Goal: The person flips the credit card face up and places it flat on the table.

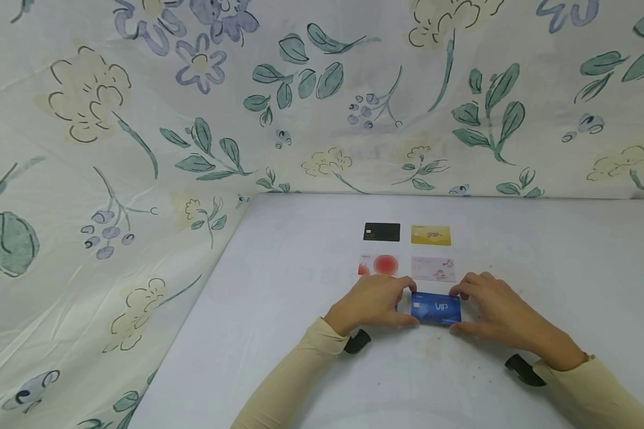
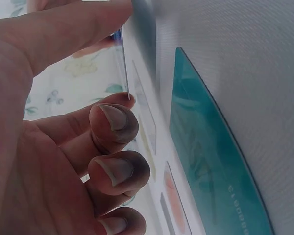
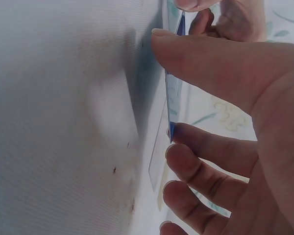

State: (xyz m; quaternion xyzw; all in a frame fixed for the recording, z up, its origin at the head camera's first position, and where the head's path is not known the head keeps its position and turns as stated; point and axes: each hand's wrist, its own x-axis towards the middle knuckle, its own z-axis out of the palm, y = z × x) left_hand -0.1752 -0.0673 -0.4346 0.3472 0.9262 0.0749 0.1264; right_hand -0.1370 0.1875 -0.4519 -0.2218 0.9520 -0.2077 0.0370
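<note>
A blue card marked VIP (image 1: 436, 308) is held between my two hands, a little above the white table. My left hand (image 1: 378, 301) pinches its left side, thumb on the near edge and index finger on the far edge. The same pinch comes from my right hand (image 1: 494, 310) on the right side, other fingers curled loosely. Edge-on, the blue card appears thin in the right wrist view, its shadow on the tabletop. Beneath my left hand lies a teal card (image 2: 201, 147), mostly hidden in the head view.
Beyond my hands, a black card (image 1: 382, 232) and a gold card (image 1: 431, 235) form the far row. Closer lie a card with a red circle (image 1: 385, 264) and a pale pink card (image 1: 433, 269). Flowered cloth (image 1: 322, 137) hangs behind and left of the table (image 1: 268, 256).
</note>
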